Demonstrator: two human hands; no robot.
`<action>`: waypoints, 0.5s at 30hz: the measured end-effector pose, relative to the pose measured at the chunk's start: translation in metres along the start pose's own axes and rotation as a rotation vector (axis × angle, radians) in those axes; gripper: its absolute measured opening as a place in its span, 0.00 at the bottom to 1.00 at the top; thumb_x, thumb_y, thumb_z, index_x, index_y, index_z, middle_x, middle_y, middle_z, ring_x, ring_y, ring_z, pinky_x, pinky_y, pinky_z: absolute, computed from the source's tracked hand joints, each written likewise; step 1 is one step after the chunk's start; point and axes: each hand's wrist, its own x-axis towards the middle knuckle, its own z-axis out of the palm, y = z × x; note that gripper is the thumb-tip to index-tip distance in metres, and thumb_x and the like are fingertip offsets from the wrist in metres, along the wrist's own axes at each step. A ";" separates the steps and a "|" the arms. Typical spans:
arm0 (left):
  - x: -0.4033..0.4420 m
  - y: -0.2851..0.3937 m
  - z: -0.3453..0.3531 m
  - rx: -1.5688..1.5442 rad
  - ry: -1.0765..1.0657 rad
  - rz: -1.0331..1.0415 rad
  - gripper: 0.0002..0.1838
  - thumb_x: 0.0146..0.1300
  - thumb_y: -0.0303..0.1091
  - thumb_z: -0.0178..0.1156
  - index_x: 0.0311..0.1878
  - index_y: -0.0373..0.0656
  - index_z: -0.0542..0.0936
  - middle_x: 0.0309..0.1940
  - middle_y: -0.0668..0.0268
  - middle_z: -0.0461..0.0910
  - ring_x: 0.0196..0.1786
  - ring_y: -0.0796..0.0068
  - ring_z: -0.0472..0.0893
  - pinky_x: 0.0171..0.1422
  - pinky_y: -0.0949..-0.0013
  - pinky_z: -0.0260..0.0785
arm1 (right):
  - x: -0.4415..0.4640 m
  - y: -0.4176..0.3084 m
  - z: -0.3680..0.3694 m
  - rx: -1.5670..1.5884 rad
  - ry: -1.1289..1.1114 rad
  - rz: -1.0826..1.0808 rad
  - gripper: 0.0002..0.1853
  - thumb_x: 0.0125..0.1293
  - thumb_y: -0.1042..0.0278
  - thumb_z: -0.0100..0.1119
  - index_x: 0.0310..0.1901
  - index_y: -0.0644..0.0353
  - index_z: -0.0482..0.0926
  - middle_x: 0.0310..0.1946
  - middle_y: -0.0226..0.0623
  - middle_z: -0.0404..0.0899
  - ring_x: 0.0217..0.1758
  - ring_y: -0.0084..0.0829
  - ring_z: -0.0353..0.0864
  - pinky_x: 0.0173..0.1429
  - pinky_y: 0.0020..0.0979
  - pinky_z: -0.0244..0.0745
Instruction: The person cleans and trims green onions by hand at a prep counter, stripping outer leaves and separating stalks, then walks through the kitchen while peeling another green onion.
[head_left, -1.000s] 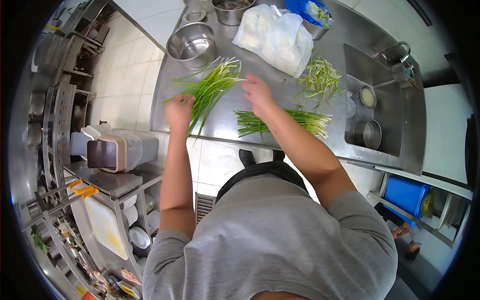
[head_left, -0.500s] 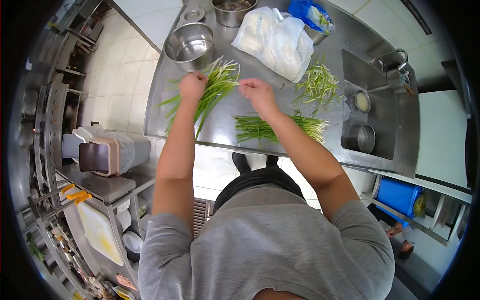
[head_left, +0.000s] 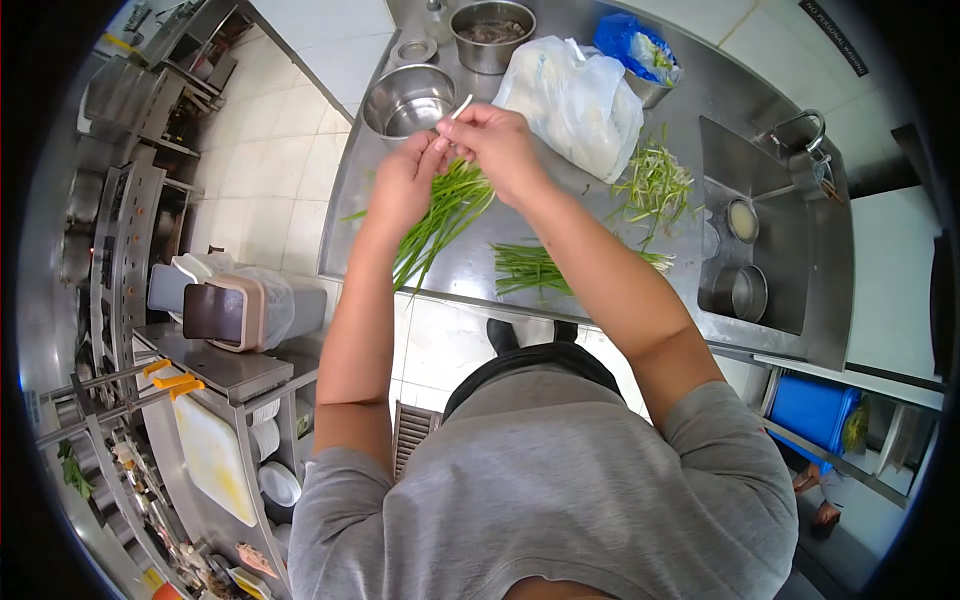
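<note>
My left hand (head_left: 408, 178) and my right hand (head_left: 503, 148) meet above the steel table, fingers pinched close together on a thin spring onion (head_left: 461, 106). Its white end pokes up between them; the rest of it is largely hidden by my fingers. Beneath and in front of them spreads a loose bunch of long green spring onions (head_left: 445, 222). Partly behind my right forearm lies a neater bundle of spring onions (head_left: 530, 269), its white ends to the right. A tangled heap of pale and green peelings (head_left: 655, 190) sits farther right.
Beyond my hands stand a steel bowl (head_left: 410, 103), a pot with dark contents (head_left: 490, 54) and a filled white plastic bag (head_left: 575, 105). A blue bag (head_left: 622, 38) sits in another pot. The sink (head_left: 780, 290) on the right holds small containers. Bins (head_left: 235, 310) stand left.
My right hand has moved left and up to meet my left hand, which has shifted slightly right. A white stem end now shows between them. The whole view has shifted a little.
</note>
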 end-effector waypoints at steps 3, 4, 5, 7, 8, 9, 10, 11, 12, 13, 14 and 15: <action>-0.007 0.015 0.001 -0.018 0.036 0.108 0.14 0.70 0.37 0.46 0.32 0.39 0.73 0.22 0.70 0.70 0.30 0.82 0.68 0.33 0.76 0.60 | -0.003 -0.030 -0.005 0.052 0.102 -0.095 0.05 0.57 0.73 0.62 0.31 0.65 0.79 0.23 0.30 0.77 0.22 0.18 0.71 0.29 0.20 0.67; -0.011 0.017 0.001 -0.045 0.045 0.118 0.14 0.70 0.37 0.46 0.31 0.39 0.73 0.22 0.70 0.70 0.30 0.82 0.68 0.33 0.76 0.60 | -0.005 -0.041 -0.011 0.059 0.101 -0.140 0.05 0.57 0.72 0.62 0.32 0.66 0.79 0.23 0.30 0.76 0.22 0.18 0.71 0.29 0.20 0.67; -0.014 0.016 0.002 -0.071 0.054 0.129 0.14 0.70 0.37 0.46 0.31 0.39 0.73 0.22 0.71 0.70 0.29 0.83 0.68 0.33 0.76 0.60 | -0.005 -0.053 -0.020 0.066 0.101 -0.186 0.06 0.57 0.72 0.62 0.33 0.66 0.79 0.23 0.29 0.76 0.23 0.18 0.70 0.29 0.19 0.67; -0.018 0.023 0.004 -0.122 0.075 0.148 0.14 0.70 0.37 0.46 0.30 0.39 0.73 0.22 0.72 0.70 0.29 0.83 0.67 0.33 0.77 0.60 | -0.012 -0.074 -0.029 0.056 0.124 -0.223 0.07 0.58 0.71 0.62 0.35 0.66 0.80 0.24 0.29 0.76 0.24 0.17 0.70 0.30 0.19 0.67; -0.020 0.030 0.006 -0.146 0.088 0.157 0.14 0.70 0.37 0.46 0.30 0.39 0.73 0.22 0.72 0.70 0.29 0.84 0.67 0.33 0.77 0.60 | -0.019 -0.078 -0.026 0.041 0.101 -0.158 0.08 0.59 0.70 0.61 0.36 0.66 0.79 0.25 0.29 0.76 0.25 0.18 0.70 0.31 0.20 0.67; -0.021 0.036 0.008 -0.170 0.104 0.166 0.14 0.70 0.37 0.46 0.30 0.39 0.73 0.22 0.73 0.70 0.29 0.84 0.67 0.33 0.77 0.60 | -0.029 -0.080 -0.022 0.026 0.077 -0.093 0.08 0.60 0.69 0.61 0.36 0.65 0.79 0.26 0.30 0.76 0.26 0.18 0.70 0.33 0.21 0.67; -0.020 0.041 0.011 -0.162 0.084 0.176 0.14 0.70 0.37 0.46 0.31 0.39 0.73 0.23 0.73 0.70 0.29 0.84 0.67 0.33 0.78 0.60 | -0.037 -0.082 -0.018 0.011 0.053 -0.028 0.09 0.61 0.68 0.60 0.37 0.65 0.78 0.27 0.31 0.75 0.28 0.18 0.70 0.35 0.22 0.67; -0.020 0.045 0.014 -0.154 0.064 0.185 0.14 0.70 0.36 0.47 0.31 0.39 0.74 0.23 0.73 0.70 0.29 0.84 0.67 0.34 0.78 0.60 | -0.042 -0.077 -0.017 -0.009 -0.024 0.008 0.07 0.61 0.68 0.59 0.34 0.64 0.78 0.25 0.29 0.75 0.27 0.18 0.69 0.33 0.22 0.66; -0.020 0.049 0.017 -0.145 0.043 0.192 0.14 0.70 0.36 0.47 0.31 0.39 0.74 0.24 0.73 0.71 0.29 0.84 0.67 0.34 0.78 0.60 | -0.046 -0.074 -0.017 -0.068 -0.038 -0.018 0.07 0.62 0.68 0.58 0.33 0.64 0.78 0.24 0.29 0.75 0.26 0.17 0.69 0.32 0.21 0.66; -0.020 0.051 0.020 -0.162 0.028 0.191 0.13 0.70 0.36 0.47 0.31 0.39 0.74 0.24 0.73 0.71 0.29 0.84 0.67 0.34 0.78 0.60 | -0.048 -0.071 -0.016 -0.126 -0.051 -0.044 0.07 0.62 0.69 0.58 0.32 0.64 0.78 0.24 0.28 0.75 0.25 0.17 0.69 0.31 0.21 0.65; -0.021 0.053 0.022 -0.178 0.014 0.189 0.13 0.70 0.36 0.47 0.32 0.39 0.74 0.24 0.72 0.71 0.29 0.84 0.67 0.34 0.78 0.60 | -0.049 -0.069 -0.016 -0.184 -0.065 -0.070 0.07 0.62 0.69 0.58 0.31 0.63 0.78 0.23 0.28 0.74 0.25 0.17 0.68 0.31 0.20 0.65; -0.022 0.055 0.024 -0.192 -0.001 0.186 0.13 0.70 0.36 0.47 0.32 0.39 0.74 0.25 0.72 0.71 0.29 0.84 0.67 0.34 0.79 0.61 | -0.049 -0.069 -0.016 -0.148 -0.062 -0.089 0.07 0.62 0.71 0.57 0.29 0.64 0.78 0.21 0.26 0.73 0.23 0.16 0.67 0.30 0.20 0.63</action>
